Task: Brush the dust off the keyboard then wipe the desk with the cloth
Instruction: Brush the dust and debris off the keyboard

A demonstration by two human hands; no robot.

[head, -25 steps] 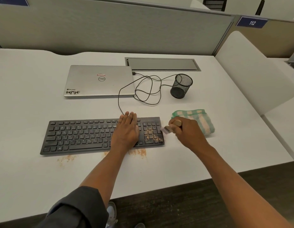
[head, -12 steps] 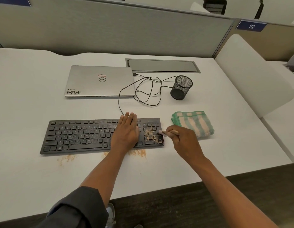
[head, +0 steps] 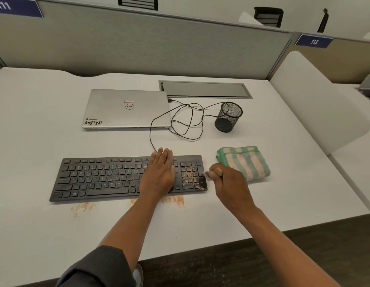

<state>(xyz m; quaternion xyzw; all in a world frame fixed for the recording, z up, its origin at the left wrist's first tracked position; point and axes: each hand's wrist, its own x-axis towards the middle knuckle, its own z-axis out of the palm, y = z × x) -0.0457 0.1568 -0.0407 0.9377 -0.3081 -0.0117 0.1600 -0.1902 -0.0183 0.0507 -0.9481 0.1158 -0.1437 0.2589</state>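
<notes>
We see the black keyboard [head: 126, 177] lying across the middle of the white desk [head: 35, 141], its number pad speckled with orange-brown dust [head: 189, 177]. The left hand [head: 159, 175] lies flat on the keys just left of the number pad, fingers straight and pressed together, covering that stretch of the board. The right hand [head: 229, 187] is curled into a fist around a small brush [head: 211, 174]; its pale bristle end is blurred and sits at the right edge of the keyboard. More of the dust is smeared on the desk along the near edge of the keyboard [head: 173, 200], with a fainter patch further left [head: 82, 207].

The folded green-and-pink striped cloth [head: 246, 162] lies on the desk just right of the brush hand, partly hidden by the knuckles. Behind the keyboard we find a closed silver Dell laptop [head: 126, 108], a black cable [head: 180, 123] looping loosely from its side down to the keyboard, and a black mesh pen cup [head: 228, 117] standing beside the loops. A metal cable hatch [head: 204, 89] is set into the desk near the grey partition [head: 159, 44].
</notes>
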